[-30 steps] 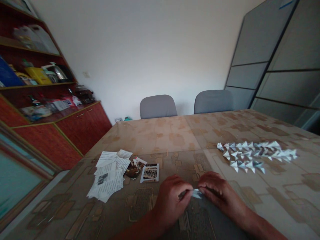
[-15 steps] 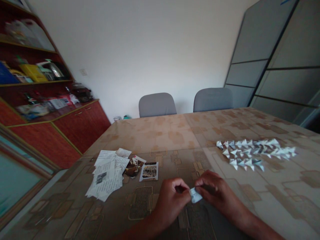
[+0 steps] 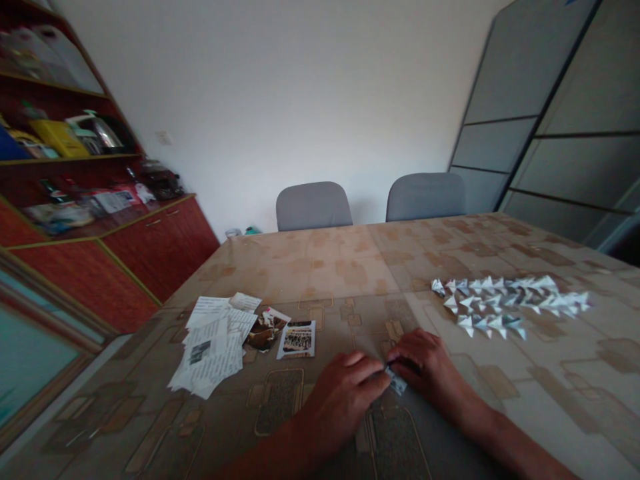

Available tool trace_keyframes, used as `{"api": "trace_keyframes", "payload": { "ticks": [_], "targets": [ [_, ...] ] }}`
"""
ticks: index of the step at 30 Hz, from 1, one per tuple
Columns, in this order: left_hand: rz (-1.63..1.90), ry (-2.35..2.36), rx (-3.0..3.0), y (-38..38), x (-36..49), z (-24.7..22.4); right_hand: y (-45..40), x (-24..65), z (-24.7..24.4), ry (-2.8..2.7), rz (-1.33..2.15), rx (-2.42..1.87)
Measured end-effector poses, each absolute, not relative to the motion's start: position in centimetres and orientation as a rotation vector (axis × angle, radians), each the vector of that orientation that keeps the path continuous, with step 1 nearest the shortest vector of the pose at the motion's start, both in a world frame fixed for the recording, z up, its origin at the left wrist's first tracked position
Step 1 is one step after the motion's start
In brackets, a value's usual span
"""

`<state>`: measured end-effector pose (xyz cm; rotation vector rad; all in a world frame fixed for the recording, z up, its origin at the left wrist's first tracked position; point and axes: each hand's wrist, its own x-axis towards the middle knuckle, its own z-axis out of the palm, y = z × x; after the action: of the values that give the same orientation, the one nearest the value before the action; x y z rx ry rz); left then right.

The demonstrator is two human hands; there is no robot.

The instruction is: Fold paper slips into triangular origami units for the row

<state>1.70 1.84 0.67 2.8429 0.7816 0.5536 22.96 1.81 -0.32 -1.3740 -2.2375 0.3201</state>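
Note:
A small folded piece of printed paper (image 3: 397, 382) is pinched between my two hands, low over the near part of the table. My left hand (image 3: 345, 390) grips its left side with thumb and fingers closed. From the other side, my right hand (image 3: 423, 360) pinches its upper edge. Parts of the paper are hidden behind my fingertips. To the left lies a loose pile of printed paper pieces (image 3: 215, 347), with a brown picture piece (image 3: 265, 331) and a photo piece (image 3: 297, 340) beside it. Rows of folded paper pieces (image 3: 493, 325) with pointed tips stand to the right.
The table (image 3: 350, 267) has a patterned cover. Two grey chairs (image 3: 314, 205) stand at its far side, before a white wall. A red-brown cabinet (image 3: 145, 247) with loaded shelves is on the left, and a grey wardrobe (image 3: 505, 100) on the right.
The folded paper has turned and sits lower between my fingers. My left hand has rolled over, its back now facing up, and my right hand has shifted slightly upward in view.

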Motion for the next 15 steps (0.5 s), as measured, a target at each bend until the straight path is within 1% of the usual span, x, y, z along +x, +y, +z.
{"api": "trace_keyframes", "payload": {
  "ticks": [7,11,15],
  "targets": [
    [0.509,0.759,2.885,1.6,1.9,0.7,1.1,21.9,-1.0,-2.050,0.171,-1.646],
    [0.517,0.695,2.918,1.6,1.8,0.9,1.4,22.2,-1.4,-2.038,0.172,-1.639],
    [0.571,0.616,2.932,2.0,1.7,0.8,1.2,22.9,-0.4,-2.116,0.234,-1.510]
  ]
}}
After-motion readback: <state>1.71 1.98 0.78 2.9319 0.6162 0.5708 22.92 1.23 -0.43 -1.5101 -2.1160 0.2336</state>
